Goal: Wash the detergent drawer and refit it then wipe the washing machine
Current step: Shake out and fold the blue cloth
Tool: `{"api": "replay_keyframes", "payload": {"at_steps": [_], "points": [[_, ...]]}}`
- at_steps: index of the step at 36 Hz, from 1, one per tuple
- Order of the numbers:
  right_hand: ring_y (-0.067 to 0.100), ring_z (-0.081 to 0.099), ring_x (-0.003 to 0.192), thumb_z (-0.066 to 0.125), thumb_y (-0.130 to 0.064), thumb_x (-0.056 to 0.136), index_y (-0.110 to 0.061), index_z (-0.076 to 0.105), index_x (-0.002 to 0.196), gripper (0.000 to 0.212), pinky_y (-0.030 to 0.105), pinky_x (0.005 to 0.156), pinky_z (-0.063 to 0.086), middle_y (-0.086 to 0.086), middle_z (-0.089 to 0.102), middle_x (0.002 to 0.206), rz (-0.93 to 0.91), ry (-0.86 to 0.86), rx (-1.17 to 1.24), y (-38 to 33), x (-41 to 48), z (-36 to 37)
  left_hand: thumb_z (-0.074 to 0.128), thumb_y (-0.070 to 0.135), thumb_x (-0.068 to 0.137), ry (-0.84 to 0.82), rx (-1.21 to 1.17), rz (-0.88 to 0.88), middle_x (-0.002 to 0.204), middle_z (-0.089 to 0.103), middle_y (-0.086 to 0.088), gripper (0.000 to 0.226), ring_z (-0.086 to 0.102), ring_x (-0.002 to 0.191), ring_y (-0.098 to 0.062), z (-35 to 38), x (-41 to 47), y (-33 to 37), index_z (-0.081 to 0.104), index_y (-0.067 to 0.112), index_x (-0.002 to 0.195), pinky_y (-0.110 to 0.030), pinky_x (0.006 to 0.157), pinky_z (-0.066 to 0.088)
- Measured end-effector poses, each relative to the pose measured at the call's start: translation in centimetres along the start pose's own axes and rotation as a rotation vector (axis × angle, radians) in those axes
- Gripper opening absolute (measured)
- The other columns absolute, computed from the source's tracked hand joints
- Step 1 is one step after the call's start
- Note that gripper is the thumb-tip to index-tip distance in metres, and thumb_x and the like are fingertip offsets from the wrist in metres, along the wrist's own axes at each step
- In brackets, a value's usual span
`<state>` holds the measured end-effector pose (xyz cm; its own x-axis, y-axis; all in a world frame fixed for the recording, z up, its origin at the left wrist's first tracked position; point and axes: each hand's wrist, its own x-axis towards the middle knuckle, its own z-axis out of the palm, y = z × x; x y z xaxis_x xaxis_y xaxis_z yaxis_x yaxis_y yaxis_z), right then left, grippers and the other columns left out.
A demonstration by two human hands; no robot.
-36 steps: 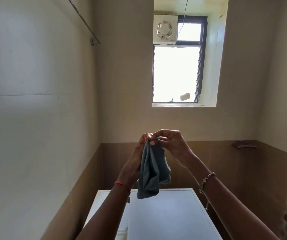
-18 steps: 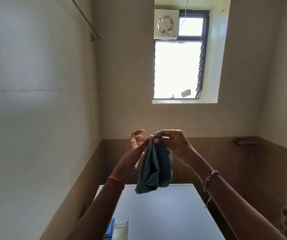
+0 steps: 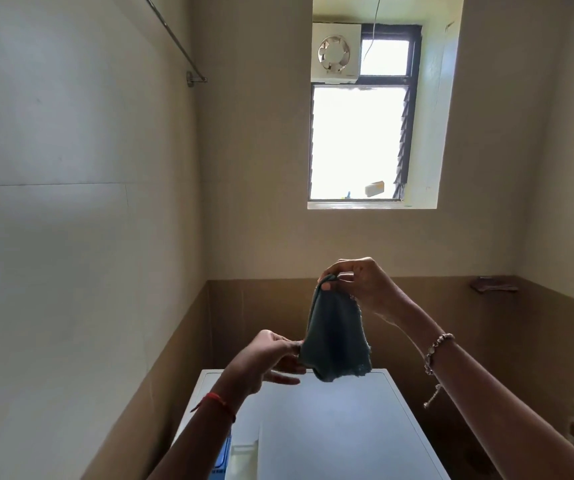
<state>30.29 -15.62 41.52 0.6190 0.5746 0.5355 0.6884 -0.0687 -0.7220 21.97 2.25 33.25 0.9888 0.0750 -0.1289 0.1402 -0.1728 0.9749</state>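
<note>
A dark grey-green cloth (image 3: 337, 341) hangs in the air above the white washing machine (image 3: 341, 427). My right hand (image 3: 361, 285) pinches the cloth's top corner. Lower down, my left hand (image 3: 271, 358) pinches the cloth's lower left edge between thumb and fingers. At the machine's near left the detergent drawer (image 3: 240, 459) shows as a white compartment with a blue part beside it, partly hidden by my left forearm.
Tiled walls close in on the left and behind the machine. A window (image 3: 358, 140) with an exhaust fan (image 3: 334, 53) sits high on the back wall. A metal rail (image 3: 174, 39) runs along the left wall. A small brown shelf (image 3: 493, 284) hangs at right.
My left hand let go of the cloth's top, dropped down and took hold of its lower left edge. My right hand kept its pinch on the top corner.
</note>
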Motion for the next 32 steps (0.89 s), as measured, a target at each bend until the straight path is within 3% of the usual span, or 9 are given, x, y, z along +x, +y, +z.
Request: {"api": "replay_keyframes", "payload": {"at_steps": [3,6,9,12,15,19,24,28,32], "points": [[-0.002,0.066,0.076,0.069,-0.002,0.078,-0.022,0.071,0.080,0.019,0.020,0.073,0.054,-0.006,0.067,0.079,0.023,0.022,-0.018,0.6,-0.5,-0.6,0.072,0.015,0.080,0.003,0.053,0.095,0.071,0.074,-0.006,0.010,0.072,0.066,-0.015,-0.9,-0.3,0.8,0.074,0.006,0.077,-0.021,0.054,0.054],[-0.003,0.063,0.068,0.071,-0.005,0.078,-0.023,0.072,0.074,0.019,0.015,0.063,0.050,-0.009,0.068,0.071,0.089,0.075,-0.019,1.4,-1.0,-1.6,0.075,0.008,0.076,0.094,0.105,0.180,0.064,0.071,-0.012,0.008,0.067,0.053,-0.017,-2.1,-0.5,1.9,0.074,0.001,0.073,-0.023,0.051,0.054],[0.006,0.061,0.067,0.073,-0.007,0.078,-0.022,0.073,0.072,0.016,0.019,0.061,0.046,-0.005,0.068,0.069,0.151,0.066,-0.036,2.2,-1.9,-2.7,0.075,0.006,0.076,0.152,0.281,0.310,0.063,0.070,-0.014,0.005,0.064,0.051,-0.017,-3.2,-0.6,3.4,0.073,0.002,0.074,-0.025,0.053,0.056],[0.012,0.061,0.070,0.073,-0.008,0.077,-0.022,0.073,0.073,0.015,0.026,0.061,0.048,0.000,0.068,0.071,0.170,0.063,-0.022,2.7,-2.6,-3.2,0.074,0.001,0.076,0.101,0.454,0.438,0.058,0.068,-0.003,0.012,0.063,0.050,-0.012,-4.1,-0.4,5.1,0.069,0.011,0.079,-0.025,0.054,0.056],[0.009,0.061,0.069,0.070,-0.009,0.079,-0.020,0.073,0.075,0.013,0.025,0.060,0.050,-0.002,0.067,0.070,0.152,0.076,-0.020,2.7,-2.9,-3.4,0.069,0.004,0.080,0.015,0.710,0.541,0.065,0.065,0.007,0.018,0.062,0.056,-0.006,-4.9,-0.1,6.4,0.064,0.021,0.084,-0.021,0.057,0.054],[0.005,0.061,0.068,0.068,-0.009,0.082,-0.018,0.072,0.075,0.012,0.026,0.065,0.051,-0.005,0.066,0.068,0.163,0.073,0.018,2.7,-2.8,-3.9,0.064,0.006,0.085,-0.026,0.856,0.618,0.069,0.064,0.013,0.020,0.059,0.057,0.002,-5.4,0.0,6.9,0.065,0.027,0.087,-0.016,0.060,0.051],[0.002,0.064,0.068,0.065,-0.009,0.085,-0.016,0.071,0.076,0.013,0.018,0.060,0.052,-0.008,0.067,0.066,0.157,0.060,0.101,2.5,-2.6,-4.0,0.059,0.001,0.088,0.008,0.874,0.651,0.072,0.063,0.016,0.021,0.059,0.062,0.008,-5.7,0.2,6.9,0.072,0.014,0.099,-0.008,0.058,0.047],[0.000,0.060,0.061,0.061,-0.014,0.089,-0.019,0.067,0.074,0.017,0.017,0.053,0.048,-0.012,0.062,0.063,0.181,0.075,0.175,2.4,-2.3,-3.6,0.057,-0.008,0.085,0.018,0.746,0.640,0.072,0.065,0.013,0.025,0.060,0.064,0.006,-5.7,0.3,7.1,0.073,0.009,0.095,-0.010,0.060,0.047],[0.001,0.052,0.058,0.057,-0.022,0.091,-0.025,0.065,0.074,0.019,0.020,0.049,0.044,-0.012,0.056,0.062,0.182,0.120,0.147,2.3,-2.3,-3.1,0.073,0.011,0.078,-0.027,0.603,0.630,0.080,0.070,0.004,0.011,0.065,0.073,-0.004,-5.7,-0.2,7.0,0.071,0.019,0.085,-0.014,0.065,0.052]]}}
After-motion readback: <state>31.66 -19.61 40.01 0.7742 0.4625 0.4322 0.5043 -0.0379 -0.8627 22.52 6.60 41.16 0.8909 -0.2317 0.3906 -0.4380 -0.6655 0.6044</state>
